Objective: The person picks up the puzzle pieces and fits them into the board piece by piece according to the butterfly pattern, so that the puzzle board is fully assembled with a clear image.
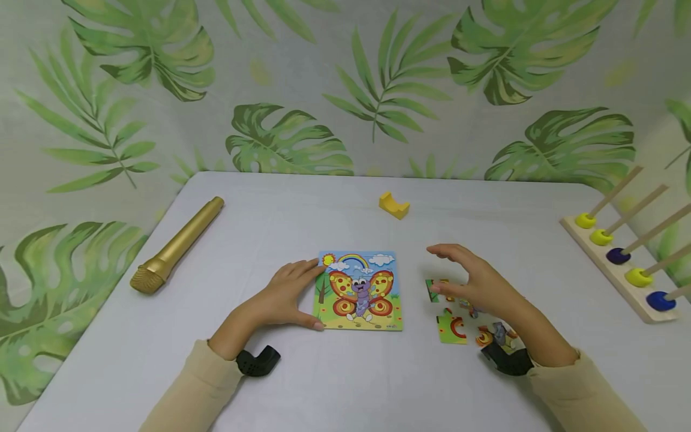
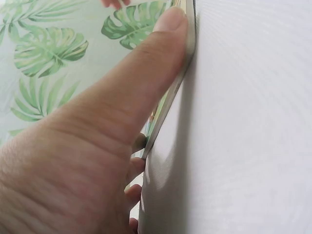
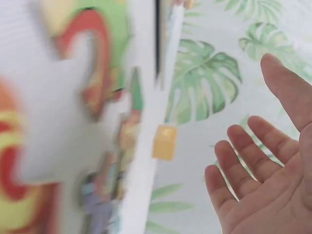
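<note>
A square board (image 1: 385, 312) with a butterfly, rainbow and sun picture lies flat on the table. At its left side, my left hand (image 1: 283, 294) rests with thumb and fingers spread; the thumb tip is at the lower left corner and the index fingertip near the upper left. The left wrist view has the thumb (image 2: 131, 78) stretched along the board's edge. My right hand (image 1: 477, 285), fingers apart and holding nothing, hovers over loose jigsaw pieces. Among these are a green one with a red curl (image 1: 447, 333) and an orange and grey one (image 1: 502, 333); the hand and wrist partly hide others.
On the left of the white table (image 1: 302, 384) lies a gold microphone (image 1: 180, 243). A yellow curved block (image 1: 394, 206) sits behind the board. Along the right edge stands a wooden peg rack (image 1: 615, 264) with yellow and dark blue beads. A leaf-print cloth (image 1: 302, 72) hangs behind the table.
</note>
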`<act>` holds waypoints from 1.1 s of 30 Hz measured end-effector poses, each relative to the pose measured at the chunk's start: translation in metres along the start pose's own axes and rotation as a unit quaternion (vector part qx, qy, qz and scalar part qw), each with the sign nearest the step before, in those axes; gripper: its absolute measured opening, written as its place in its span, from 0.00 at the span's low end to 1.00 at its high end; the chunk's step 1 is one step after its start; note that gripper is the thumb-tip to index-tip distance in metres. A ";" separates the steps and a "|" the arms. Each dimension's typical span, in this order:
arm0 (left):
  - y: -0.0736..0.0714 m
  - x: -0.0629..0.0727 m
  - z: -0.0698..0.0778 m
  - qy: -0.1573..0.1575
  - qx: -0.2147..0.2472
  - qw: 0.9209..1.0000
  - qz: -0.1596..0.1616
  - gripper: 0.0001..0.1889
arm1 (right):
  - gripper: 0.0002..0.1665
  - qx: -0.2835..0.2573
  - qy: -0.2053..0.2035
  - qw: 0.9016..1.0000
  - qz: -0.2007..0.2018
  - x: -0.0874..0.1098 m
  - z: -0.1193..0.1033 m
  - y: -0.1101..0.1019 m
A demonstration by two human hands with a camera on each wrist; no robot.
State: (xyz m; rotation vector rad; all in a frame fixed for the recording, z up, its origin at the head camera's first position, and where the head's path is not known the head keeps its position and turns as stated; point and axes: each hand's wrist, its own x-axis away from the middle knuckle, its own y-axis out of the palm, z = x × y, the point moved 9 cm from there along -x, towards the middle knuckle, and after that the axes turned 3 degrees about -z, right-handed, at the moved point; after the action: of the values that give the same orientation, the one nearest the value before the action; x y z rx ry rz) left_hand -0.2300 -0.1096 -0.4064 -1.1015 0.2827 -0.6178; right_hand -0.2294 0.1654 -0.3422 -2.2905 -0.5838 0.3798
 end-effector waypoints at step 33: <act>0.002 0.001 -0.002 0.001 0.006 1.000 0.002 0.58 | 0.26 0.065 -0.010 0.998 -0.008 0.008 0.038 0.025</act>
State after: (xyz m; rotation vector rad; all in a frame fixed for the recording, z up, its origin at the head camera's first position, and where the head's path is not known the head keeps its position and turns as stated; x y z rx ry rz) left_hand -0.2299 -0.1111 -0.4093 -1.0884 0.2823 -0.6167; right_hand -0.2316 0.1757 -0.3874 -2.1579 -0.5708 0.4203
